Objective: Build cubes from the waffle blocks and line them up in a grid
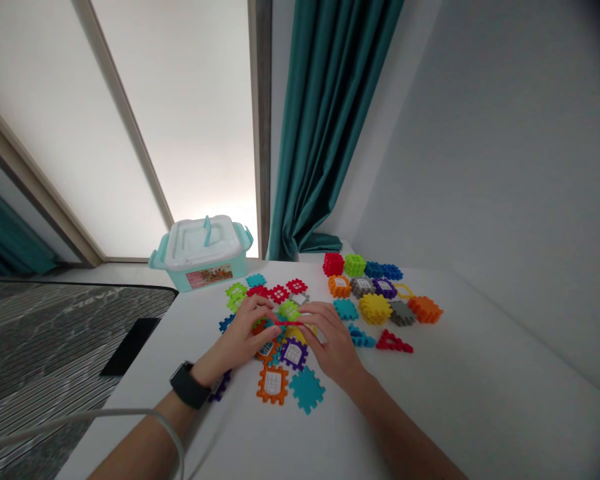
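Between my two hands is a thin red plastic building piece [288, 323], seen edge-on. My left hand [250, 328], with a dark watch on its wrist, pinches its left end; my right hand [333, 340] grips its right end with thumb and fingers. Under and around them lies a loose heap of notched interlocking tiles. Closest to me are an orange window tile [273, 385], a turquoise tile [307, 389] and a purple window tile [294, 353]. Several red window tiles [279, 293] and green tiles [237, 291] lie beyond the hands. My hands cover part of the heap.
Stacks sorted by colour stand on the right, among them yellow tiles [375, 309], orange tiles [425, 309] and red triangles [394, 341]. A lidded turquoise box [207, 252] sits at the table's back left. A white cable [95, 414] crosses the lower left, near my left forearm.
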The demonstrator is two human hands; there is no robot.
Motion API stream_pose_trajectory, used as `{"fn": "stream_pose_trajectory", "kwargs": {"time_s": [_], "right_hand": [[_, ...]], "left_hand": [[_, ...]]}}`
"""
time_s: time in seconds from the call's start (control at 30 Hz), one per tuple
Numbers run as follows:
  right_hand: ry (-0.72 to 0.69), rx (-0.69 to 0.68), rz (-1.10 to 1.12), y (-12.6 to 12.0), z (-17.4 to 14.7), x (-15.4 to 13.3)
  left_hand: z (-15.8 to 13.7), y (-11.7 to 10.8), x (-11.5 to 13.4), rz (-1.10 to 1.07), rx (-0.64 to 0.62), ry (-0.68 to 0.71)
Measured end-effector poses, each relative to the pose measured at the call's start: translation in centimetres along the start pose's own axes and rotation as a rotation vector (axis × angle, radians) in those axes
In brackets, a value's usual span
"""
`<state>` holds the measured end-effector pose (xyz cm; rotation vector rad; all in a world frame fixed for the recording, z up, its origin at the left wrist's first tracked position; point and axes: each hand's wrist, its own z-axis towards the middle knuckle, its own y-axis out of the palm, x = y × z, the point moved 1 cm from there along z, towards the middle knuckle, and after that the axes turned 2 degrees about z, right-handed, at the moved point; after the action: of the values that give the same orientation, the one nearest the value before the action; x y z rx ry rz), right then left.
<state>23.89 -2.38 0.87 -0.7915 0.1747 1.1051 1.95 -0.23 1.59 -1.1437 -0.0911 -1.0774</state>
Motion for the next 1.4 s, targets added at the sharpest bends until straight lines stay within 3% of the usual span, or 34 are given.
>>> {"fn": "stream_pose_trajectory", "kwargs": {"time_s": [0.17,0.27,0.73,1.13,1.4], "right_hand": [[0.383,0.033,0.118,0.4,-0.1,0.5],[0.504,0.035,0.194,0.6,-0.1,0.6],[0.624,-0.037,0.391,0.6,0.1,1.0],[0.48,-0.044,0.132,0.0,0.2,0.7],[0.04,0.086,-0.073,-0.2,0.1,-1.1]], "left_hand": [[-0.2,-0.2,0.3,0.13,0.052,0.11],[-0.4,0.2,0.4,0.191,0.044,0.175],[-0.5,0.4,0.7,0.191,0.043,0.182],[-0.5,0.7,0.8,0.167,0.068,0.181],[0.3,-0.3,1.0,-0.079,0.002,-0.021]]}}
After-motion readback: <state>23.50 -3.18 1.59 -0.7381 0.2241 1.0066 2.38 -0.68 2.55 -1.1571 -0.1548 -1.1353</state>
